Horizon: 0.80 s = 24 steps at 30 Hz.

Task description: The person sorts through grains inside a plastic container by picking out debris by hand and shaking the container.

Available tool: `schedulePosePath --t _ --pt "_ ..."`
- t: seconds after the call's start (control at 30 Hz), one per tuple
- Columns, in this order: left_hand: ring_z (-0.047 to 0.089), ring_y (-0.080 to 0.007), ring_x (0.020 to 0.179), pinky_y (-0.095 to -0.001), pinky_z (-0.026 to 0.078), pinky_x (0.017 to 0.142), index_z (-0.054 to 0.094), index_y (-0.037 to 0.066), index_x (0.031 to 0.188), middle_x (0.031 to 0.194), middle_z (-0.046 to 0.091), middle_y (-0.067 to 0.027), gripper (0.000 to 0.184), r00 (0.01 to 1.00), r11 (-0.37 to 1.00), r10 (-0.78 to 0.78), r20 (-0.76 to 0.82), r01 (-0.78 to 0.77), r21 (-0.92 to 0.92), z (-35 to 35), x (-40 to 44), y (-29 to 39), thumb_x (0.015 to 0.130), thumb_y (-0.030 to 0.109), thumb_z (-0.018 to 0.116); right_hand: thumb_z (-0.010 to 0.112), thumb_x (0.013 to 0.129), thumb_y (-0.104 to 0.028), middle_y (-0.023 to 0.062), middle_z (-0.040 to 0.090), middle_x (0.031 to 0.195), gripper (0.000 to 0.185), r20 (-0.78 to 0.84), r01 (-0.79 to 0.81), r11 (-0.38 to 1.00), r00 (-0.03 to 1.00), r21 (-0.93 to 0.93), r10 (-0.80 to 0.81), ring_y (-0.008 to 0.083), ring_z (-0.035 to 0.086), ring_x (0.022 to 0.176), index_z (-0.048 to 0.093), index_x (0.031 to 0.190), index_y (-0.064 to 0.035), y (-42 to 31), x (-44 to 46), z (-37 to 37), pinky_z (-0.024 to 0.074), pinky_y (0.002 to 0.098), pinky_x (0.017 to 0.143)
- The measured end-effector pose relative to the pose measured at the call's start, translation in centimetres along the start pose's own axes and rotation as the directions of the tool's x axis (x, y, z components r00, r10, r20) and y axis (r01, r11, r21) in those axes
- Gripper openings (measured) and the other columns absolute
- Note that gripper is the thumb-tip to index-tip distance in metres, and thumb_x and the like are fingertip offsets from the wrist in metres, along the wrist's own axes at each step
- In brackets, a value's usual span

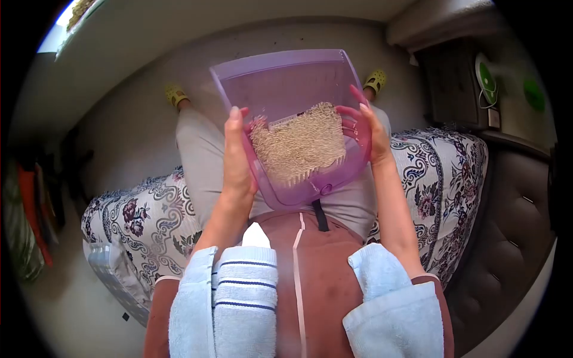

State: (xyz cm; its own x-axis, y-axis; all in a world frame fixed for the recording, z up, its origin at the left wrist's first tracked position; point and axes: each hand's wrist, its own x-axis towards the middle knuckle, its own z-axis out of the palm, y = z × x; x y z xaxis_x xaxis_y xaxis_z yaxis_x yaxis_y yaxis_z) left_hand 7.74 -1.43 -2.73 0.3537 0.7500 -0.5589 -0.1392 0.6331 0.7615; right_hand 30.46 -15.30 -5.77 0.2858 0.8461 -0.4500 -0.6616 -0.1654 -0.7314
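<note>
Both hands hold a translucent purple plastic tray (280, 77), shaped like a wide scoop, above my lap. A heap of small pale grains (301, 140), too fine to name exactly, lies in its middle and nearer part. Slots or ribs show along the near edge of the heap. My left hand (239, 158) grips the left wall, thumb on top, with its fingers seen pinkish through the plastic. On the opposite wall my right hand (376, 137) is closed the same way, its fingers behind the side. The far end of the tray bears no grains.
I sit on a bed with a patterned cover (418, 173). Yellow clogs (175, 95) are on my feet on the floor. A dark cabinet (450, 83) with a green-and-white round object (486, 79) stands at right. A light blue towel (245, 292) hangs over my chest.
</note>
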Motion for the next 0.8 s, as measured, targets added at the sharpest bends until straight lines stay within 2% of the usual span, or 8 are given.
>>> schedulePosePath --t 0.1,0.2,0.27,0.37,0.5,0.6,0.67,0.8 --pt "0.057 -0.0211 0.089 -0.0329 0.047 0.078 0.047 0.007 0.12 0.102 0.059 -0.0138 0.067 0.995 0.995 -0.092 0.033 0.093 -0.025 -3.7 0.9 1.6 0.086 0.065 0.047 0.049 0.095 -0.027 0.01 0.054 0.124 0.057 -0.172 0.101 0.973 0.975 -0.21 -0.139 0.0177 0.051 0.114 0.03 0.145 -0.0064 2.4 0.0 3.0 0.0381 0.0291 0.099" --pt "0.056 -0.0213 0.092 -0.0328 0.046 0.082 0.047 0.008 0.122 0.104 0.058 -0.0149 0.067 0.973 0.973 -0.228 0.044 0.229 -0.023 -6.7 2.3 3.5 0.086 0.065 0.047 0.051 0.094 -0.025 0.0089 0.052 0.128 0.057 -0.156 0.124 0.991 0.979 -0.043 -0.13 0.0149 0.046 0.12 0.033 0.142 -0.0003 4.4 0.1 6.4 0.0309 0.0248 0.104" --pt "0.055 -0.0207 0.093 -0.0326 0.044 0.086 0.046 0.007 0.123 0.104 0.058 -0.0151 0.069 0.992 0.992 -0.122 -0.013 0.122 0.032 -4.8 1.4 2.1 0.086 0.065 0.047 0.049 0.094 -0.026 0.0109 0.053 0.128 0.056 -0.144 -0.047 0.994 0.989 -0.094 0.033 0.0161 0.054 0.112 0.032 0.145 -0.0101 3.0 0.9 3.5 0.0455 0.0281 0.092" --pt "0.057 -0.0206 0.09 -0.0314 0.043 0.087 0.045 0.005 0.122 0.102 0.059 -0.014 0.066 0.999 0.999 0.037 -0.039 -0.035 0.037 -0.1 -1.8 -0.9 0.088 0.062 0.046 0.048 0.094 -0.024 0.0107 0.053 0.128 0.055 0.037 -0.059 0.995 0.998 0.082 0.057 0.0165 0.055 0.11 0.033 0.145 -0.0094 1.5 0.7 -0.5 0.0461 0.0285 0.091" --pt "0.059 -0.0219 0.088 -0.0325 0.047 0.082 0.051 0.005 0.118 0.102 0.061 -0.0136 0.066 0.993 0.992 -0.113 0.03 0.115 -0.059 -5.3 1.4 1.8 0.087 0.063 0.046 0.05 0.094 -0.026 0.0093 0.049 0.135 0.055 -0.137 0.17 0.978 0.973 -0.124 -0.186 0.0169 0.046 0.122 0.036 0.141 0.0009 3.2 0.5 4.9 0.0318 0.0277 0.105" --pt "0.06 -0.0221 0.087 -0.0329 0.049 0.078 0.053 0.005 0.115 0.101 0.062 -0.0132 0.066 0.973 0.97 -0.225 0.041 0.228 -0.082 -6.5 2.5 2.2 0.086 0.064 0.047 0.045 0.095 -0.036 0.0147 0.044 0.137 0.059 -0.138 0.139 0.909 0.968 -0.392 -0.207 0.0213 0.051 0.115 0.03 0.147 -0.0123 3.0 0.1 5.9 0.0385 0.0305 0.098" --pt "0.06 -0.0217 0.086 -0.0318 0.049 0.077 0.053 0.004 0.114 0.101 0.061 -0.014 0.065 0.994 0.994 -0.111 0.012 0.111 -0.002 -3.6 1.1 0.7 0.087 0.062 0.047 0.049 0.095 -0.028 0.0099 0.051 0.131 0.057 -0.128 -0.07 0.997 0.99 -0.042 0.064 0.0168 0.047 0.12 0.033 0.143 -0.0037 1.1 0.0 2.6 0.0337 0.0274 0.103" --pt "0.059 -0.0219 0.087 -0.0327 0.048 0.081 0.053 0.003 0.114 0.102 0.061 -0.0153 0.067 0.995 0.995 -0.098 -0.034 0.097 -0.026 -2.1 0.0 0.5 0.087 0.064 0.045 0.049 0.095 -0.03 0.0104 0.049 0.134 0.06 -0.142 0.1 0.987 0.983 -0.123 -0.117 0.0183 0.045 0.123 0.03 0.144 -0.0019 1.9 -0.4 2.6 0.0316 0.0289 0.105"
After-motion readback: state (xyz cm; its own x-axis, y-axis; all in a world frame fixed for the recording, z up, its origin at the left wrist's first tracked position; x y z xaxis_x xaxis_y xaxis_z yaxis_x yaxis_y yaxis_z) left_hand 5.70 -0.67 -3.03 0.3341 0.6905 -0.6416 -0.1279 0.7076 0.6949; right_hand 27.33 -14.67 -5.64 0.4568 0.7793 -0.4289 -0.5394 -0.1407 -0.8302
